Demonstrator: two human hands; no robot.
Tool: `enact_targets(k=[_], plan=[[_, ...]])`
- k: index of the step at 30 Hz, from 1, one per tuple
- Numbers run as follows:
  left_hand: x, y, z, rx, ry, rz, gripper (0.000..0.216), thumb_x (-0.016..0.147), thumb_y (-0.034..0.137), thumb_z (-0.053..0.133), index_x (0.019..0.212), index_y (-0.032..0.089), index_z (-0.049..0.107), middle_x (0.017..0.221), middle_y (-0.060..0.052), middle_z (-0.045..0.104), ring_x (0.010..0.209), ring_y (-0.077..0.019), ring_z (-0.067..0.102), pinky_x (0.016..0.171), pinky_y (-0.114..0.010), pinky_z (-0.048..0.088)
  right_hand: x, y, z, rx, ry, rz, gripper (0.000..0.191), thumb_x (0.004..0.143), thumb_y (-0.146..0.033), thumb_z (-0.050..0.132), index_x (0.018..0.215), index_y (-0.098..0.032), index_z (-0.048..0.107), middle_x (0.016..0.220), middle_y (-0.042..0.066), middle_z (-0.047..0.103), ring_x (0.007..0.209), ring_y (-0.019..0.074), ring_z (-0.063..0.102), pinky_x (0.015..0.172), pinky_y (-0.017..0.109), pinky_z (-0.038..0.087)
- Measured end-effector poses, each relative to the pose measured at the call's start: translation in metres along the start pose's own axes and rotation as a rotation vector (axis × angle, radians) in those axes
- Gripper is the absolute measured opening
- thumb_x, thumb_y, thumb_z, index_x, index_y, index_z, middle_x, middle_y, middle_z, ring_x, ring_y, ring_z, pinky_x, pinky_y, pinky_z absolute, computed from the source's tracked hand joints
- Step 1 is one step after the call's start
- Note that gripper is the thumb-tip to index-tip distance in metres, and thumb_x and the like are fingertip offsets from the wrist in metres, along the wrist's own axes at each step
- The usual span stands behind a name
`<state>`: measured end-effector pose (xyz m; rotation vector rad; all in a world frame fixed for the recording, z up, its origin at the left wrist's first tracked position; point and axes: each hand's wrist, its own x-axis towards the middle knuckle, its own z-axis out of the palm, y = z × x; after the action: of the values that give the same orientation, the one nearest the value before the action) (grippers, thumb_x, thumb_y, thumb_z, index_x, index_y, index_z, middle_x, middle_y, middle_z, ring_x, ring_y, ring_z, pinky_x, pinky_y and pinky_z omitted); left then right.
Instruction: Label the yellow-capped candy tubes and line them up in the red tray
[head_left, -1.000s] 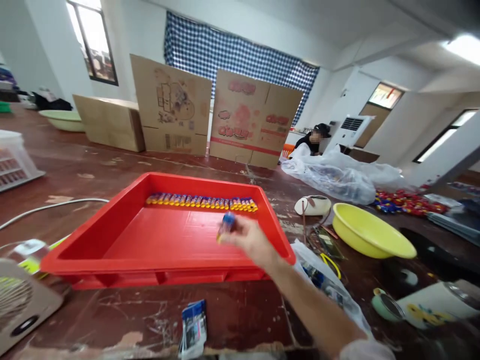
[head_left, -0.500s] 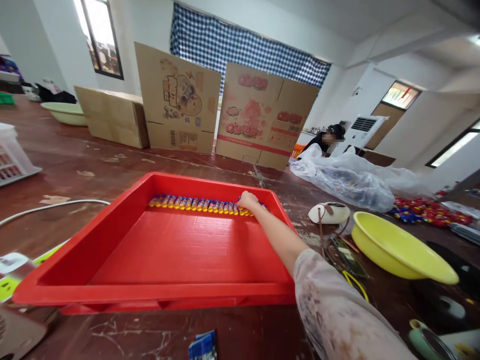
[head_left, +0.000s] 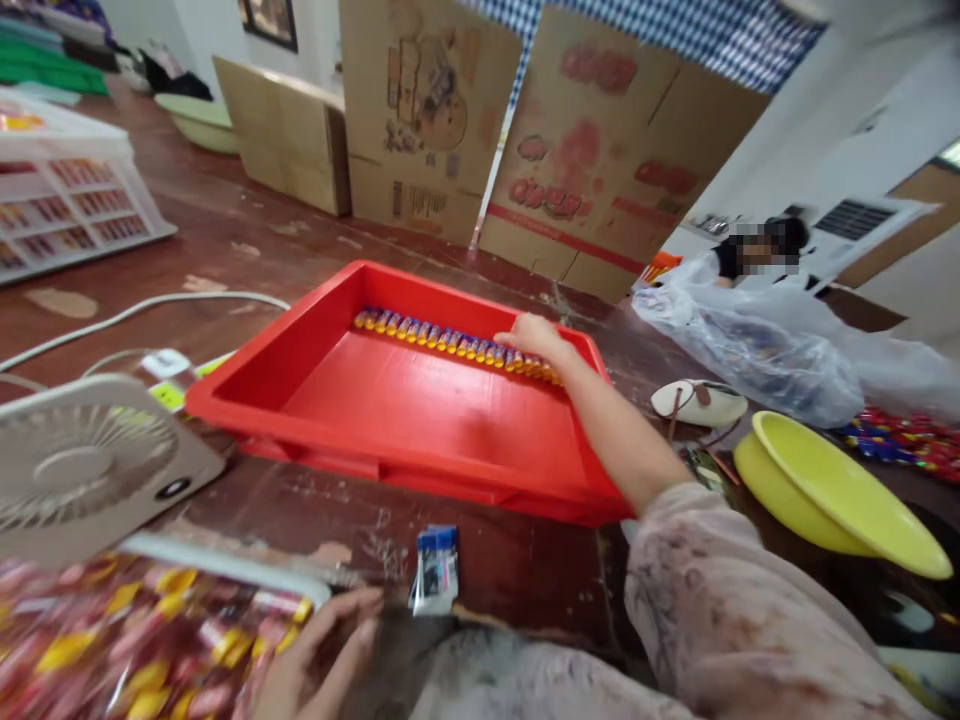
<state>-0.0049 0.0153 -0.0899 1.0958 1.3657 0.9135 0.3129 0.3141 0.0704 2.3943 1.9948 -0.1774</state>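
Note:
In the red tray [head_left: 420, 445], small tubes [head_left: 450, 342] with blue wrappers and yellow ends stand side by side along the far wall. My right hand [head_left: 536, 338] is at the right part of this row, its fingers curled down among the tubes. What its fingertips grip, if anything, is hidden. At the bottom, my left hand [head_left: 330, 655] is beside a heap of pink and yellow wrapped pieces [head_left: 142, 640] in a pale-rimmed container. Its fingers are bent but apart, and I see nothing in them.
A beige fan [head_left: 82, 465] stands left of the tray, near a white cable [head_left: 142, 308]. Blue packets [head_left: 436, 568] lie in front. At right are a yellow basin [head_left: 832, 500] and a white pouch [head_left: 697, 400]. Cardboard boxes [head_left: 592, 170] stand behind; a person [head_left: 761, 250] is farther right.
The view has tilted down and turned left, bringing my left hand, the heap of wrapped pieces and more of the fan into sight. My right hand remains at the tube row.

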Motion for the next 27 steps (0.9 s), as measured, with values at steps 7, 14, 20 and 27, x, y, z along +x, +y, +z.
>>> enact_targets(k=[7, 14, 20, 27], plan=[[-0.007, 0.001, 0.022, 0.599, -0.044, 0.529, 0.035, 0.090, 0.023, 0.052, 0.122, 0.020, 0.066, 0.125, -0.012, 0.069, 0.116, -0.0292, 0.060, 0.099, -0.049, 0.052, -0.198, -0.018, 0.040, 0.577, -0.394, -0.508, 0.029, 0.093, -0.036, 0.056, 0.074, -0.018, 0.067, 0.065, 0.002, 0.071, 0.054, 0.0117, 0.061, 0.052, 0.023, 0.040], [-0.007, 0.002, 0.041, 0.976, -0.090, 0.661, 0.048, 0.087, 0.010, 0.049, 0.134, 0.010, 0.057, 0.133, -0.013, 0.065, 0.116, -0.0329, 0.055, 0.099, -0.049, 0.050, -0.248, -0.024, 0.150, 0.477, -0.203, -0.314, 0.026, 0.089, -0.037, 0.063, 0.071, -0.018, 0.064, 0.070, 0.006, 0.072, 0.065, 0.0180, 0.064, 0.059, 0.027, 0.039], [-0.021, 0.014, 0.047, 1.097, -0.134, 0.548, 0.053, 0.088, 0.008, 0.049, 0.141, 0.014, 0.050, 0.143, -0.012, 0.057, 0.126, -0.0328, 0.047, 0.098, -0.046, 0.049, -0.250, -0.024, 0.183, 0.888, -0.252, -0.278, 0.029, 0.082, -0.042, 0.064, 0.065, -0.021, 0.054, 0.060, 0.000, 0.065, 0.056, 0.0168, 0.060, 0.056, 0.026, 0.042], [-0.027, 0.011, 0.050, 1.091, -0.107, 0.509, 0.061, 0.084, 0.009, 0.052, 0.144, 0.019, 0.043, 0.146, -0.012, 0.051, 0.127, -0.0337, 0.044, 0.093, -0.047, 0.050, -0.253, -0.013, 0.179, 0.906, -0.354, -0.258, 0.041, 0.082, -0.055, 0.062, 0.061, -0.020, 0.058, 0.055, -0.001, 0.058, 0.049, 0.0143, 0.051, 0.050, 0.026, 0.039]])
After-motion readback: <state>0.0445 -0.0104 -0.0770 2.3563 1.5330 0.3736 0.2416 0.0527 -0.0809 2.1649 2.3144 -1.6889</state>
